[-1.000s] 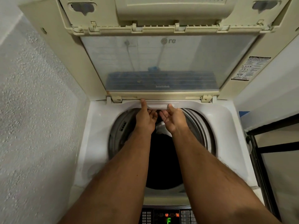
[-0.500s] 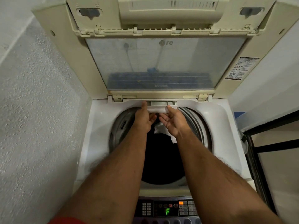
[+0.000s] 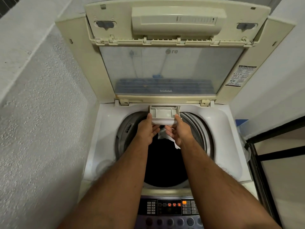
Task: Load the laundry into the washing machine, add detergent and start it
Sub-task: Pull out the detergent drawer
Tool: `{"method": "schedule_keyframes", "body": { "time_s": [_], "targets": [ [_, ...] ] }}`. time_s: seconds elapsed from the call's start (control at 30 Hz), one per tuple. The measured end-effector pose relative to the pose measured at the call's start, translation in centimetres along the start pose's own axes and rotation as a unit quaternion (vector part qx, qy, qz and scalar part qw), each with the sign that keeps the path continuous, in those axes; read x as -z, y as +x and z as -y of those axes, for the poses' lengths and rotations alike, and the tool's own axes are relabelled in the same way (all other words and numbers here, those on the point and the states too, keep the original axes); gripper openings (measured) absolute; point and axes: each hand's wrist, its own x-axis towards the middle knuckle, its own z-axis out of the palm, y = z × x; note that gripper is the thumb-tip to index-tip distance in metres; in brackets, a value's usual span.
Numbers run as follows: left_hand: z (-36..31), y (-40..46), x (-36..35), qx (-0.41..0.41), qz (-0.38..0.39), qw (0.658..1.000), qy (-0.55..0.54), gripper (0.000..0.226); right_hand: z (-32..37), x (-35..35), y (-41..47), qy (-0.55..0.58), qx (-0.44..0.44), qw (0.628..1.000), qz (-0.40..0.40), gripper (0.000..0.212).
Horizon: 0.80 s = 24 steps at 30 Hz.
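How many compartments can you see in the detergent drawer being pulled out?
3: in the detergent drawer, a narrow one at the left, a wide one in the middle and a narrow one at the right. The left hand and right hand hold its front; more may be hidden behind.

Top-loading washing machine [image 3: 105,129], lid [image 3: 165,66] raised upright behind the drum opening [image 3: 165,166]. Detergent drawer [image 3: 164,114] protrudes from the back rim of the opening, just below the lid hinge; its compartments are visible from above. Left hand [image 3: 147,130] grips the drawer's left front corner, thumb on top. Right hand [image 3: 179,131] grips its right front corner, thumb on top. Drum interior dark; a pale piece of laundry [image 3: 162,135] shows between the hands, under the drawer. Control panel [image 3: 170,207] at the near edge of the opening, orange indicators lit.
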Motion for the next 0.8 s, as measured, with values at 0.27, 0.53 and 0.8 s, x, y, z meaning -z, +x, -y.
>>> {"method": "schedule_keyframes", "body": {
  "time_s": [0.27, 0.53, 0.8],
  "targets": [
    [0.2, 0.9, 0.4, -0.016, 0.006, 0.999, 0.028, 0.036, -0.1, 0.1, 0.9, -0.020, -0.008, 1.000, 0.008, 0.034],
    [0.2, 1.5, 0.7, -0.019, 0.006, 0.999, 0.049, 0.038, 0.2, 0.1, 1.0, -0.022, -0.018, 1.000, 0.008, 0.036],
    [-0.2, 0.7, 1.5, -0.009, -0.006, 0.998, 0.062, 0.033, 0.5, 0.7, 0.7, -0.067, 0.005, 0.997, -0.034, 0.052]
  ]
}}
